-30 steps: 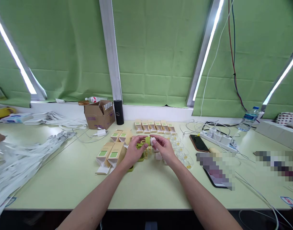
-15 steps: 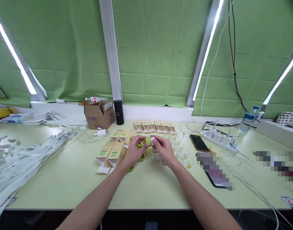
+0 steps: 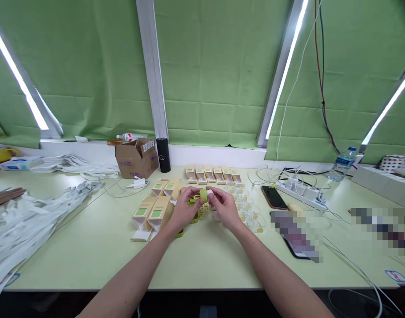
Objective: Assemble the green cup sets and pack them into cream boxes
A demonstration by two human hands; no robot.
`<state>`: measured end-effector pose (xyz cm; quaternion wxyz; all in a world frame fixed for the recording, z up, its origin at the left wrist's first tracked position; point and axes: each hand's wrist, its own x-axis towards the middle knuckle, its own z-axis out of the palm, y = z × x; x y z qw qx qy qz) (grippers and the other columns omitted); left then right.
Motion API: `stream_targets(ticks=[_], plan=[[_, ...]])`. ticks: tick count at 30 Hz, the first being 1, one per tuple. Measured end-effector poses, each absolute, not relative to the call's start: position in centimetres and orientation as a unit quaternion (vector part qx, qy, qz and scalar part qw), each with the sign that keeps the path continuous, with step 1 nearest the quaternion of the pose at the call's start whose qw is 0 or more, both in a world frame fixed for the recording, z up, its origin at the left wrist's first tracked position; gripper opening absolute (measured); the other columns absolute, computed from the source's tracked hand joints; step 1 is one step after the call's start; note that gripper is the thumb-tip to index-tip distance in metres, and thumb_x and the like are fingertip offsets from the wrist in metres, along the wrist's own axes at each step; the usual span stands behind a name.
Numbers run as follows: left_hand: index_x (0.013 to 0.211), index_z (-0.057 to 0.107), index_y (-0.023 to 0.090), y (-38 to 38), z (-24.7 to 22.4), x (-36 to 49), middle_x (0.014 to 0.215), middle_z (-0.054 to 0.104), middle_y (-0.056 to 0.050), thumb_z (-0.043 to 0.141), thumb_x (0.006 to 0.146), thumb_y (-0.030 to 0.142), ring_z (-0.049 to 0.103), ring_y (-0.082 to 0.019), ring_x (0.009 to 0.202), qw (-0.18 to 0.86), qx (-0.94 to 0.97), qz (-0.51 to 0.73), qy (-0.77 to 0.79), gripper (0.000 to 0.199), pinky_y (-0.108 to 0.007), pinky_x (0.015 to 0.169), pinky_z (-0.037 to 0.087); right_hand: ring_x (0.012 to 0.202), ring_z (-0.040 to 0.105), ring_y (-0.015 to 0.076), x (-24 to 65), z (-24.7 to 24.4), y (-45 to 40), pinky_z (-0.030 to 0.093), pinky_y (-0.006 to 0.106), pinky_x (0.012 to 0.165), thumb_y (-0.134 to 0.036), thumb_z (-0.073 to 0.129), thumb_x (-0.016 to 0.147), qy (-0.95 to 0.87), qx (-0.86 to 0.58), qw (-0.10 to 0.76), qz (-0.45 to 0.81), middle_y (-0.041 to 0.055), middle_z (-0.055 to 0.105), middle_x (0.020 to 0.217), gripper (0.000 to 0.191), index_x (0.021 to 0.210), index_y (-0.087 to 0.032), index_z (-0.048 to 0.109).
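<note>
Over the middle of the table, my left hand (image 3: 188, 209) is closed around a small light-green ring-shaped case (image 3: 203, 195). My right hand (image 3: 224, 206) pinches a small white piece (image 3: 209, 193) against the case's right side; the two parts touch. Below and behind my left hand lie more green cases (image 3: 194, 218), partly hidden by it. Small yellow parts (image 3: 201, 214) sit between my hands. To the right of my right hand stand rows of clear plastic pieces (image 3: 255, 221) with yellow spots inside.
Open tan cartons (image 3: 160, 207) stand left of my hands, with a row of smaller cartons (image 3: 208, 173) behind. A brown box (image 3: 136, 160), black bottle (image 3: 163, 155), phone (image 3: 274, 197) and power strip (image 3: 303, 194) lie farther out. Another person's hand (image 3: 7, 197) is over white straps (image 3: 40, 225).
My hands stay together at the same spot, and the fingers of my right hand shift slightly on the white piece. At the far left, the other person's hand reaches farther into view.
</note>
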<state>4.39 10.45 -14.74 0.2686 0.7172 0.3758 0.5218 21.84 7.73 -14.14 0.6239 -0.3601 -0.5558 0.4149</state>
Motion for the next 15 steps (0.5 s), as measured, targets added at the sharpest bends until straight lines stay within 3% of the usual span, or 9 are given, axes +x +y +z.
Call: stream_targets(ticks=[4, 7, 11, 15], plan=[[0.111, 0.068, 0.021, 10.1, -14.6, 4.4, 0.108, 0.062, -0.008, 0.068, 0.09, 0.061, 0.065, -0.024, 0.103, 0.243, 0.729, 0.509, 0.387, 0.046, -0.042, 0.097, 0.056, 0.065, 0.06, 0.0157, 21.7, -14.2, 7.7, 0.051, 0.029, 0.061, -0.056, 0.076, 0.085, -0.55, -0.359, 0.633, 0.41, 0.0028, 0.07, 0.078, 0.044, 0.108, -0.019, 0.077], [0.118, 0.067, 0.021, 9.5, -14.4, 4.4, 0.117, 0.059, -0.01, 0.065, 0.093, 0.058, 0.061, -0.027, 0.115, 0.206, 0.74, 0.506, 0.392, 0.044, -0.044, 0.102, 0.054, 0.067, 0.062, 0.0167, 21.6, -14.3, 7.7, 0.053, 0.029, 0.063, -0.054, 0.076, 0.085, -0.556, -0.355, 0.633, 0.406, 0.0033, 0.072, 0.08, 0.041, 0.106, -0.02, 0.076], [0.137, 0.058, 0.025, 8.9, -14.3, 4.7, 0.133, 0.058, -0.012, 0.069, 0.093, 0.043, 0.049, -0.03, 0.135, 0.145, 0.77, 0.506, 0.362, 0.049, -0.048, 0.112, 0.047, 0.068, 0.064, 0.017, 21.5, -14.7, 7.7, 0.055, 0.03, 0.065, -0.053, 0.076, 0.086, -0.561, -0.349, 0.634, 0.402, 0.0035, 0.073, 0.083, 0.038, 0.106, -0.021, 0.075], [0.141, 0.051, 0.026, 9.0, -14.8, 5.1, 0.14, 0.056, -0.012, 0.068, 0.094, 0.027, 0.054, -0.028, 0.133, 0.134, 0.79, 0.505, 0.321, 0.051, -0.048, 0.113, 0.048, 0.076, 0.069, 0.0201, 21.1, -14.8, 7.6, 0.059, 0.032, 0.068, -0.055, 0.078, 0.084, -0.551, -0.341, 0.64, 0.412, 0.004, 0.075, 0.085, 0.039, 0.105, -0.022, 0.074]])
